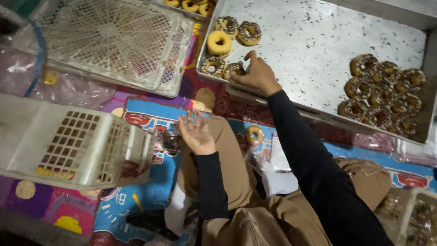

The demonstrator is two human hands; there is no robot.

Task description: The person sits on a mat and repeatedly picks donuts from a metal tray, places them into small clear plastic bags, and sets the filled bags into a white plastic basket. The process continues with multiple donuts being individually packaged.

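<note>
Head view. I take the metal tray [318, 54] as landmark. My right hand [257, 75] reaches over its near-left corner, fingers curled onto a sprinkled doughnut [233, 69] that lies in the small cluster there; grip looks begun, not lifted. My left hand [196, 132] rests open and empty over my knee, below that corner. Step judged: picking. Next move calls for a gentle pinch, sparing the topping.
</note>
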